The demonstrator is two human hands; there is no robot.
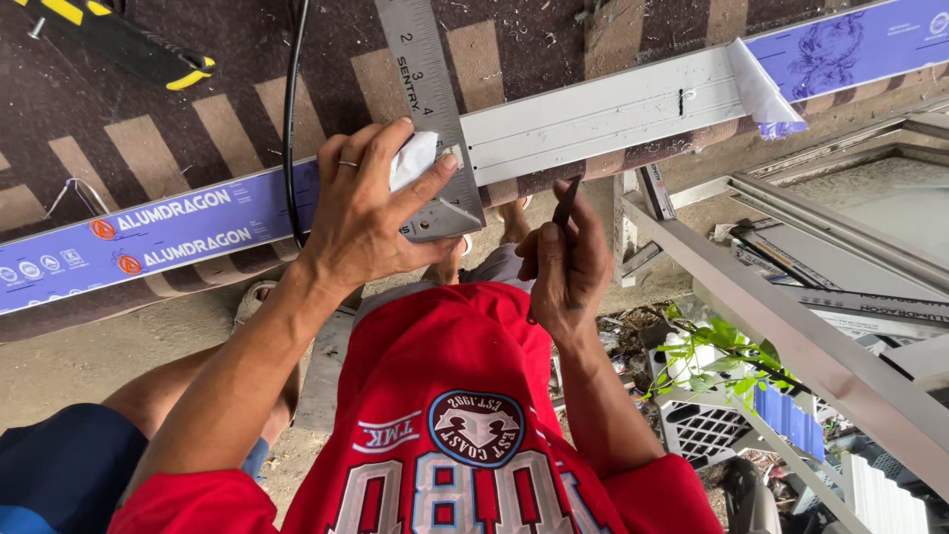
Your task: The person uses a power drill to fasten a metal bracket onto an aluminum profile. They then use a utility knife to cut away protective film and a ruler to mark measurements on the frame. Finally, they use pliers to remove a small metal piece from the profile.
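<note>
Left hand (361, 213), centre of frame: my grip is clamped down on the square (427, 119), palm flat over its lower end, thumb and fingers curled round a wad of white paper (412, 158) pressed against the blade.

Square: steel, blade running from the top edge down to mid-frame, laid across the rail (593, 119).

Rail: long aluminium profile, crossing the frame from lower left to upper right on the worktop (148, 119). Bare metal shows right of the square; blue film (168, 232) covers it to the left and again at the far upper right, with a peeled flap (761, 94) curling off.

Right hand (568, 262), just right of centre: my grip is closed on a thin dark pencil (565, 203), tip up, close under the rail's lower edge beside the square.

Cable (290, 119): black, runs down over the rail left of my left hand.

Black and yellow tool (124, 42): upper left, well apart.

Plant (717, 361): green, lower right, beside metal frames (840, 267).
</note>
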